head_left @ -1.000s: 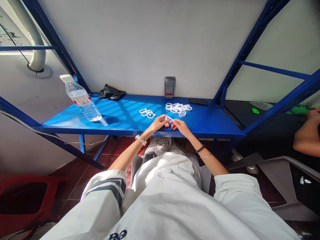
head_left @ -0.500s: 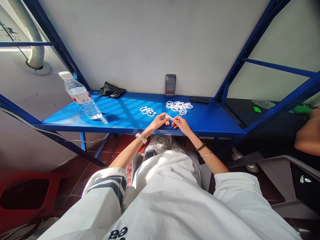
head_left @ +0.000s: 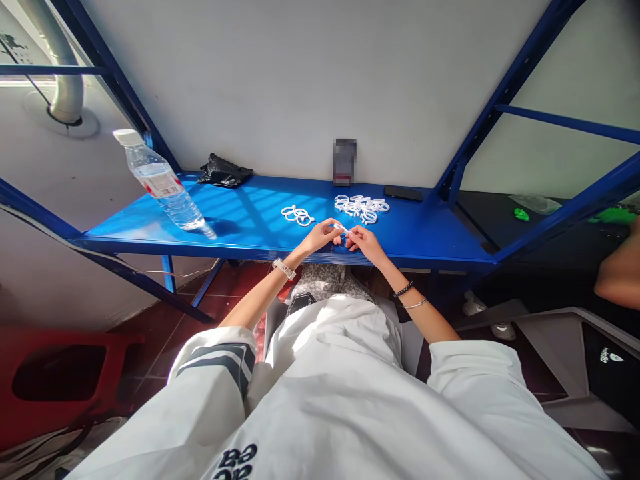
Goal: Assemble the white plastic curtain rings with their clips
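My left hand (head_left: 321, 236) and my right hand (head_left: 367, 244) meet over the front edge of the blue table (head_left: 425, 233). Between them they pinch a small white piece (head_left: 342, 227), whose exact shape is partly covered by the fingers. Just beyond the right hand lies a pile of white rings (head_left: 361, 208), overlapping one another. A smaller cluster of white rings (head_left: 297, 215) rests on the tabletop, to the left of the pile and beyond my left wrist.
A water bottle (head_left: 165, 190) stands at the table's left. Along the back are a black plastic bag (head_left: 225, 172), an upright phone-like object (head_left: 344, 163) and a flat black phone (head_left: 403, 193). Blue frame posts rise at both sides. Another person's arm (head_left: 620, 270) shows at far right.
The view has shifted slightly, so the table sits a little higher. Both hands stay together on the white piece, with only small finger movement.
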{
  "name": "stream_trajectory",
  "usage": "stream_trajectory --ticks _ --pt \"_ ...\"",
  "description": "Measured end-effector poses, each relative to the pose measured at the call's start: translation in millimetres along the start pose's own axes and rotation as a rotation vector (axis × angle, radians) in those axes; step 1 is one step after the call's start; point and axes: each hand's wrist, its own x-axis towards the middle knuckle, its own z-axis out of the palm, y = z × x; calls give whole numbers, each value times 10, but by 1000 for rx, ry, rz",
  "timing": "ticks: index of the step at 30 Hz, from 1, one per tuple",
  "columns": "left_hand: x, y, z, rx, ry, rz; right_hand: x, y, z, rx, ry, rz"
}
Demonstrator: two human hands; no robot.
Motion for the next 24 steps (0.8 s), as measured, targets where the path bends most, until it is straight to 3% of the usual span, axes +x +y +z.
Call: stream_trajectory --ticks 24 --pt "-53 144 -4 -16 -8 -19 -17 -15 0 -32 23 -45"
